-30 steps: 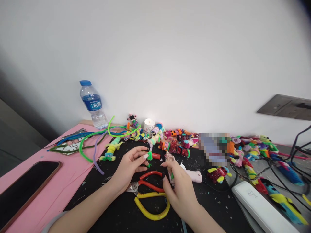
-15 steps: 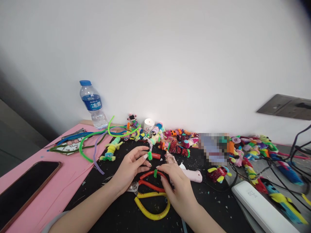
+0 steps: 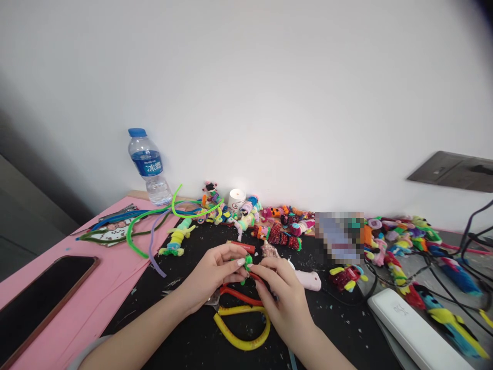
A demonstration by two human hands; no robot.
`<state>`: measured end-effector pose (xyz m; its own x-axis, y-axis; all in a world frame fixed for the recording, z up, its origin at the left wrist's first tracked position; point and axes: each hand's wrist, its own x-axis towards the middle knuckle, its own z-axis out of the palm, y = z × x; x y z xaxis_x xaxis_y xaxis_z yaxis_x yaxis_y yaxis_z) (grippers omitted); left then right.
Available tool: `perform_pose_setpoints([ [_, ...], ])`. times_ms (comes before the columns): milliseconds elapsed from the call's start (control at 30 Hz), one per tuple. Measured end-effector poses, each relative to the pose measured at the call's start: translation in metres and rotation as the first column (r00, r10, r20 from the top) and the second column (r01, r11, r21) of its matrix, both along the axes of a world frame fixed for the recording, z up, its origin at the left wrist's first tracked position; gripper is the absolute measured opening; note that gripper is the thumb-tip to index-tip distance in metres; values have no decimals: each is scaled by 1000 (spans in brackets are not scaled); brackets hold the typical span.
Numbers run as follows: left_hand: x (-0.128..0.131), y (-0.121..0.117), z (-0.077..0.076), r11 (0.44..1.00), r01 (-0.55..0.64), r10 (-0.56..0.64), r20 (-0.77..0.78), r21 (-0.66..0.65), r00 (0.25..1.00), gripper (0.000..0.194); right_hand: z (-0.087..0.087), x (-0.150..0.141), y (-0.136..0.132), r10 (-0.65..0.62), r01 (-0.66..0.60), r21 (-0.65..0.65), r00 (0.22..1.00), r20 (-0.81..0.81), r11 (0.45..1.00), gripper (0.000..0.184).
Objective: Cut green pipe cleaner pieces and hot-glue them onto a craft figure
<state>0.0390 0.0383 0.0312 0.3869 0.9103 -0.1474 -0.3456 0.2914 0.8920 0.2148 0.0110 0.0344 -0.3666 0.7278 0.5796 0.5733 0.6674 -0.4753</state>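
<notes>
Above the black work mat (image 3: 185, 308), my left hand (image 3: 213, 270) pinches a small piece of green pipe cleaner (image 3: 247, 263) between thumb and fingers. My right hand (image 3: 283, 290) meets it from the other side, its thumb and forefinger closed on the same green fuzzy bit. Fingertips hide part of the piece. Under the hands lies a cutting tool with red handles (image 3: 241, 296), and nearer to me a pair of yellow handles (image 3: 242, 345). Just beyond the fingers is a red box-like item (image 3: 242, 247). A pale pink handle (image 3: 308, 280) sticks out behind my right hand.
Several pipe-cleaner figures (image 3: 277, 234) line the wall, with more at right among black cables. Long pipe cleaners (image 3: 133, 234) and a phone (image 3: 46, 303) rest on the pink sheet (image 3: 102, 272). A water bottle (image 3: 148, 167) stands back left; a white power bank (image 3: 412, 329) lies right.
My hands have come together. The green bits, apart in each hand before, now meet between the fingertips. The things on the table have stayed in place.
</notes>
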Motion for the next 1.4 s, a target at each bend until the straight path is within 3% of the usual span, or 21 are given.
perform_pose_setpoints([
  [433, -1, 1, -2, 999, -18, 19, 25, -44, 1000, 18, 5, 1, -2, 27, -26, -8, 995, 100, 1000, 34],
  [600, -1, 2, 0, 998, -37, 37, 2, -45, 999, 18, 8, 3, -4, 46, -46, 3, 998, 47, 999, 32],
  [733, -2, 2, 2, 996, -66, 66, 3, -55, 998, 20, 10, 10, 2, -53, 55, 46, 997, -50, 997, 19],
  [867, -3, 3, 4, 992, -100, 101, -3, -71, 995, 22, 12, 25, 10, -167, 169, 48, 985, -45, 984, 11],
  [1000, -4, 3, 5, 989, -118, 118, -10, -88, 993, 23, 12, 45, 15, -186, 186, -6, 983, 5, 983, 19],
  [1100, -4, 3, 6, 989, -120, 120, 1, -88, 993, 24, 11, 61, 15, -164, 170, -77, 983, 77, 982, 10],
  [1267, -4, 4, 5, 987, -118, 121, 20, -106, 992, 26, 12, 74, 15, -162, 199, -238, 972, 168, 951, 36],
  [1400, -4, 4, 5, 989, -110, 112, 20, -100, 994, 25, 13, 76, 15, -175, 197, -283, 979, 100, 939, 42],
])
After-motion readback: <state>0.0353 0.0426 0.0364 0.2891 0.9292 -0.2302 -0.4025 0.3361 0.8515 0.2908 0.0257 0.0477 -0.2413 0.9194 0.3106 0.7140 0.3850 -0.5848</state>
